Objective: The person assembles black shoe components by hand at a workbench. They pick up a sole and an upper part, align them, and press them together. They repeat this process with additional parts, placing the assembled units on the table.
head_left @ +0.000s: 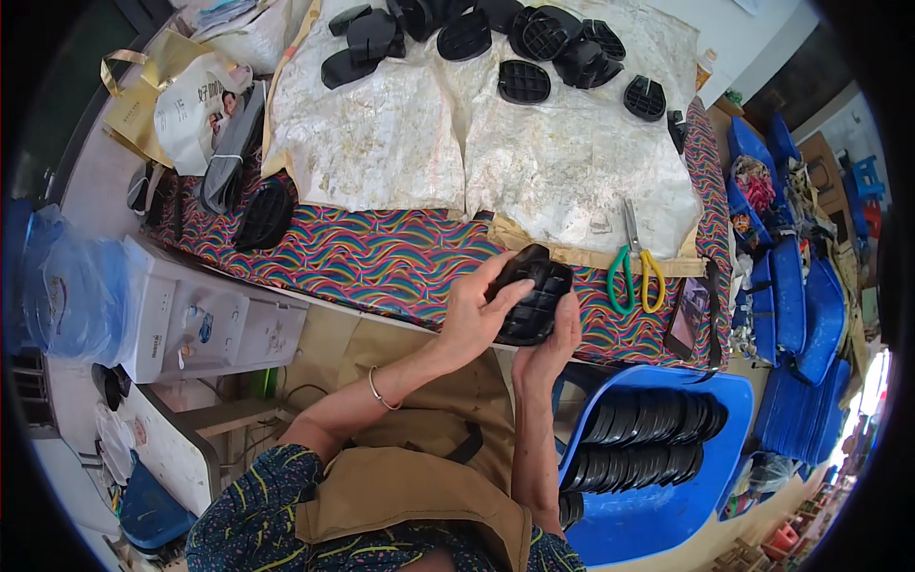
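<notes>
A black ribbed shoe sole (534, 303) sits between your two hands, above the near edge of the striped table cloth (381, 257). Your left hand (474, 316) grips its left side, fingers curled over the top. Your right hand (551, 351) cups it from below. Scissors (634, 272) lie just right.

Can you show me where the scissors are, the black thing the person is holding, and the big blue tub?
Scissors with green and yellow handles (637, 272), head view, on the handles.
Black ribbed plastic piece (534, 300), head view, its middle, held in both hands.
Blue plastic tub (648, 520), head view, on its bare floor.
</notes>
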A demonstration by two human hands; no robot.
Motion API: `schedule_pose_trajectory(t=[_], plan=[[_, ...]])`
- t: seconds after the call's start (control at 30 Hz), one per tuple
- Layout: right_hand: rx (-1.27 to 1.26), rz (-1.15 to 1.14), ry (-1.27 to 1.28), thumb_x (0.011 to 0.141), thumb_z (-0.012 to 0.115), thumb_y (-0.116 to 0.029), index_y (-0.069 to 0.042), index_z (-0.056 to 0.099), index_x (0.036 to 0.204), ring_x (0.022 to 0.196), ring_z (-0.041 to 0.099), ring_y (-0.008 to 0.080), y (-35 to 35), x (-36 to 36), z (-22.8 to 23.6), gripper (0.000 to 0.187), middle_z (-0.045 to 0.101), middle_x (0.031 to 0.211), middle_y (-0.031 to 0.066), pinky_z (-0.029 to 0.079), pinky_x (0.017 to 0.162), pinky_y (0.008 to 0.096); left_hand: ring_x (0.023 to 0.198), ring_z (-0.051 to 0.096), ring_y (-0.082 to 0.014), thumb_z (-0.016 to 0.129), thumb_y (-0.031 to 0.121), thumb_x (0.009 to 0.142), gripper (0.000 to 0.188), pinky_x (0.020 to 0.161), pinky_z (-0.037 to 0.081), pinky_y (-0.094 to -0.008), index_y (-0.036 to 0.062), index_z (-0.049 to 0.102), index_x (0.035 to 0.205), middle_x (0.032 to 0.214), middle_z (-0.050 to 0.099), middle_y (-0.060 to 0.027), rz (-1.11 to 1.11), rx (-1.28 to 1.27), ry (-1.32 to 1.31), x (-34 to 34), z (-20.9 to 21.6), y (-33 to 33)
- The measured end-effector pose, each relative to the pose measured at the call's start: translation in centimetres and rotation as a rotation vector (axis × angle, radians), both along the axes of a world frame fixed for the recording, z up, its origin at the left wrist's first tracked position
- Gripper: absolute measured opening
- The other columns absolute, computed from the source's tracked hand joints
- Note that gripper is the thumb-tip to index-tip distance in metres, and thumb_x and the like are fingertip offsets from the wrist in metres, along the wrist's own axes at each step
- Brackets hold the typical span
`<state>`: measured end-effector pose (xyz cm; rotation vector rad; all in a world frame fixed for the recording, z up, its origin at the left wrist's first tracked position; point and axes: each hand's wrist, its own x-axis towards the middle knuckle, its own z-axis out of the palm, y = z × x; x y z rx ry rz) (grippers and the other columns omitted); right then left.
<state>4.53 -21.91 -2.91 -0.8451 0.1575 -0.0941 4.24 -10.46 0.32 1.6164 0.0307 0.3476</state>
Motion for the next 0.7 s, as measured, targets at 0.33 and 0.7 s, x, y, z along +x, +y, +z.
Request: schedule_pose_trajectory(t=[0.33, 0.7], plan=[[-0.825, 0.136, -0.039, 0.09, 0.07, -0.02, 0.001, 0.065, 0.087, 0.074, 0.056, 0.011, -3.4, 1.8, 4.7, 0.021, 0.061, 0.078, 0.0042, 0.044, 0.062, 0.0267, 0.071, 0.06, -0.0293, 0.066, -0.005, 0.068, 0.047, 0.059, 0.048, -0.0414, -0.0025, 0.061, 0.115, 0.078, 0.057, -0.0112, -0.1, 1.004, -0.429, 1.5, 2.0, 3.1], [-0.523, 0.182, 0.062, 0.089, 0.071, -0.017, -0.003, 0.062, 0.075, 0.062, 0.047, 0.0048, -2.9, 2.3, 2.8, 0.022, 0.055, 0.067, -0.0029, 0.037, 0.053, 0.0257, 0.071, 0.063, -0.0275, 0.066, -0.007, 0.066, 0.051, 0.061, 0.05, -0.0387, 0.0039, 0.066, 0.116, 0.08, 0.063, -0.0095, -0.175, 1.035, -0.391, 2.7, 2.1, 1.9]])
